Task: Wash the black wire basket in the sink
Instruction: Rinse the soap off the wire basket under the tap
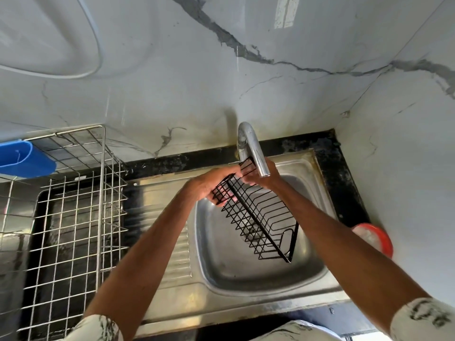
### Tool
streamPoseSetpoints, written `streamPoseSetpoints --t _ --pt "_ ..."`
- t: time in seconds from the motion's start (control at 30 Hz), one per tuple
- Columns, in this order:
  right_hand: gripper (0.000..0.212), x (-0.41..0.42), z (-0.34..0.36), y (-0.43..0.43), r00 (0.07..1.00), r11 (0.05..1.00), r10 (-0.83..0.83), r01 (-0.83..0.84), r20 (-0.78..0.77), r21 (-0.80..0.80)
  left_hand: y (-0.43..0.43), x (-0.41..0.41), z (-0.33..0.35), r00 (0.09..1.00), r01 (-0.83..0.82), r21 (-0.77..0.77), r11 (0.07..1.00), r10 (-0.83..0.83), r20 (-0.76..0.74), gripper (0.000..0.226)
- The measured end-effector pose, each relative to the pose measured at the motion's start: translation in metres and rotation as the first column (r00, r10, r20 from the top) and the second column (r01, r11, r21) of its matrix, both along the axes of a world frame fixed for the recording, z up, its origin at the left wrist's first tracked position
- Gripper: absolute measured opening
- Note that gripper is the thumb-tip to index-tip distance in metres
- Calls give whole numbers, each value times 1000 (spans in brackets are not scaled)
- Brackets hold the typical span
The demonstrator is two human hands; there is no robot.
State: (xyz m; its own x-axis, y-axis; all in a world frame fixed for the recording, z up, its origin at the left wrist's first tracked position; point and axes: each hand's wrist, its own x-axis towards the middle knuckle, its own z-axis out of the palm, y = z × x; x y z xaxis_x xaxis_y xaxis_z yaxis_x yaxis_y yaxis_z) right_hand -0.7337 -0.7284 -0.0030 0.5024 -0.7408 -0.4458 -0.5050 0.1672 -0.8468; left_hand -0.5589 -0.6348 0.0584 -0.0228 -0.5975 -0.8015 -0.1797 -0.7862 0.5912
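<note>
Showing, at far left, a blue plastic bin [24, 158] hanging at the corner of a steel wire rack [73, 217] set on the dark desk [172, 162], just beside the ribbed drainboard [157, 200] of the steel sink [221, 299]. Reaching forward over the basin with both bare forearms, patterned white sleeves [98, 328] at the bottom edge. Curling the left grip [209, 185] round the upper left corner of the black wire basket [258, 222], fingers hooking over the wires. Holding the basket tilted, upper end raised under the spout, lower end slanting down to the right inside the bowl; not telling whether touching the bottom. Clamping the right grip [263, 178] on the same upper end, just beside the left, with the curved chrome tap [253, 148] crossing in front of the knuckles and partly hiding the fingers. Catching, at far right, a round red-rimmed tub [379, 239] on the desk near the marbled wall [172, 82], its near side hiding behind the right forearm, contents too blurred for naming.
</note>
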Motion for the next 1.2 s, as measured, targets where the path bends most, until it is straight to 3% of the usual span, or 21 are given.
streamPoseSetpoints --t 0.17,0.3,0.43,0.57,0.63,0.73,0.8,0.93,1.0,1.07,1.2 --pt "34 -58 -46 14 954 963 175 -114 -244 243 4 19 8 995 -99 -4 995 99 -1 29" --pt "34 -75 -53 17 917 961 223 -149 -330 233 7 23 9 989 -149 11 989 149 -22 37" --pt "38 -35 -26 10 933 979 196 -205 -300 4 9 18 12 992 -123 16 992 123 -13 38" --pt "52 3 -10 -2 997 997 77 -78 -11 -5 11 14 8 998 -55 31 998 56 -29 57" --pt "57 8 -10 -3 996 997 72 -71 46 -29 13 14 6 998 -65 17 998 65 -12 63" --pt "30 -1 -7 3 990 997 77 -80 115 19 17 17 5 996 -83 25 996 83 -11 67" --pt "17 -13 -8 10 990 994 84 -91 113 63 19 18 3 997 -76 41 996 77 -20 74" --pt "45 -50 -28 21 976 958 195 -211 96 194 24 14 0 995 -78 63 995 81 -58 82" --pt "48 -70 -39 24 979 947 195 -204 61 246 25 15 0 990 -112 68 991 117 -83 86" --pt "34 -88 -44 25 979 944 204 -197 2 265 26 17 2 981 -170 47 984 173 -83 82" --pt "10 -104 -48 17 973 950 193 -154 -125 274 31 21 7 957 -281 18 960 281 -69 50"
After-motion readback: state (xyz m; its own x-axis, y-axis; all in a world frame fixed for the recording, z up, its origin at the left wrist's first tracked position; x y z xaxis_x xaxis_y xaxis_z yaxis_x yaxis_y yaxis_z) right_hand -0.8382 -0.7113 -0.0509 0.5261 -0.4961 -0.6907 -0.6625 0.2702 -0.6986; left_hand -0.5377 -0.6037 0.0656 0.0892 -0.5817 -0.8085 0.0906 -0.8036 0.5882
